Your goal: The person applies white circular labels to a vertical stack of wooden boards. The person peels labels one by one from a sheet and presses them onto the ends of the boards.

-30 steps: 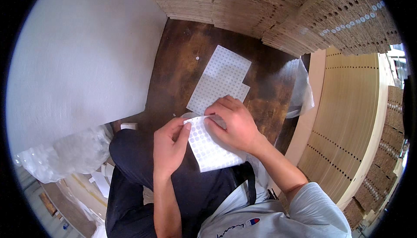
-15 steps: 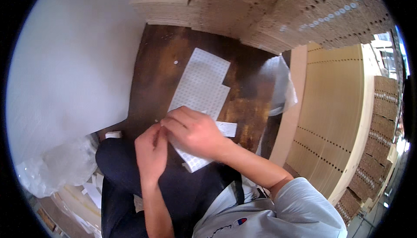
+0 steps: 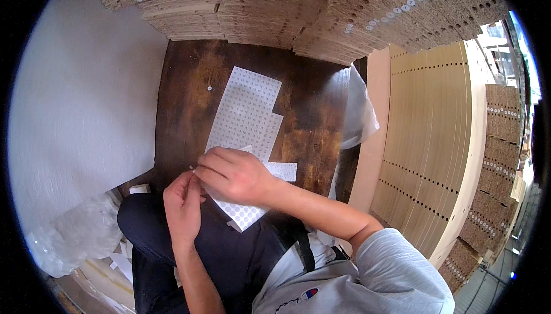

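My left hand (image 3: 183, 206) and my right hand (image 3: 234, 175) meet fingertip to fingertip above my lap, both closed. A tiny white bit (image 3: 192, 168) shows where the fingers pinch; its kind is too small to tell. A sheet of round white stickers (image 3: 245, 215) runs beneath my right hand, which is closed over it, and its lower end juts out above my dark trousers. Beyond the hands, larger white sheets (image 3: 247, 104) printed with rows of small marks lie on the dark brown wooden surface (image 3: 189, 67). One loose round sticker (image 3: 209, 88) lies left of them.
Stacked chipboard panels (image 3: 258, 21) with drilled edges line the far side. Pale drilled boards (image 3: 425, 125) stand at the right, beside translucent plastic sheeting (image 3: 360, 113). A white panel (image 3: 86, 96) bounds the left, with crumpled clear plastic (image 3: 77, 231) below it.
The view has shifted a little, so the surroundings appear further left. My hands stay together at the pinch, with only slight finger movement. The sheets on the surface lie as before.
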Motion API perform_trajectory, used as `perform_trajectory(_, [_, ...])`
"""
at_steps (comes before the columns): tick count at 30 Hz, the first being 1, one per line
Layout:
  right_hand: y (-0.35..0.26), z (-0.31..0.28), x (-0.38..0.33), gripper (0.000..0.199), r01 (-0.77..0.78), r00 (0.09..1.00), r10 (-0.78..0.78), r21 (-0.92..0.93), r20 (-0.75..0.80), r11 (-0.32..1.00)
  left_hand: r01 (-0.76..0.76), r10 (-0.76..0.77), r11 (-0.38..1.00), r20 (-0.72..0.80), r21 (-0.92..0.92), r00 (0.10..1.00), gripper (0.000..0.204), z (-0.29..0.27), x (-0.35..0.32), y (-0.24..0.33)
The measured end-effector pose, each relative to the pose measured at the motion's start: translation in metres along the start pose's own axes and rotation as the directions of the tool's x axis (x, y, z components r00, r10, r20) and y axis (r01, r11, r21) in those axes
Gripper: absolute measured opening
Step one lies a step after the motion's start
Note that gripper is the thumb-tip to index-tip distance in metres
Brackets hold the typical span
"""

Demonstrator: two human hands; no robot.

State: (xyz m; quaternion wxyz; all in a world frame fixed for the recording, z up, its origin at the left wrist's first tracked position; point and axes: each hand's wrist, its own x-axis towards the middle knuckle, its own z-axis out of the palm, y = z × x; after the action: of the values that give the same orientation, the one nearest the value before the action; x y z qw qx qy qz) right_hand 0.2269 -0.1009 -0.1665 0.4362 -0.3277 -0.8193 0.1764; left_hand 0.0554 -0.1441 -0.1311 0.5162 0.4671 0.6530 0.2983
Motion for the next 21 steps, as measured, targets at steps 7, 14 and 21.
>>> perform_trajectory(7, [0.004,-0.004,-0.002,0.027,0.018,0.998,-0.019,0.014,0.06,1.0,0.024,-0.024,1.0,0.009,-0.015,1.0,0.025,0.002,0.0,0.004])
perform_trajectory(14, [-0.004,-0.006,-0.005,0.015,-0.481,0.871,0.463,0.482,0.166,0.732,0.035,-0.035,0.999,-0.008,-0.009,0.999,0.025,0.002,0.002,0.0])
perform_trajectory(21, [0.051,-0.04,-0.025,0.019,-0.354,0.372,0.885,0.924,0.279,-0.142,0.022,-0.011,0.986,-0.067,0.165,0.998,0.024,0.008,0.001,0.003])
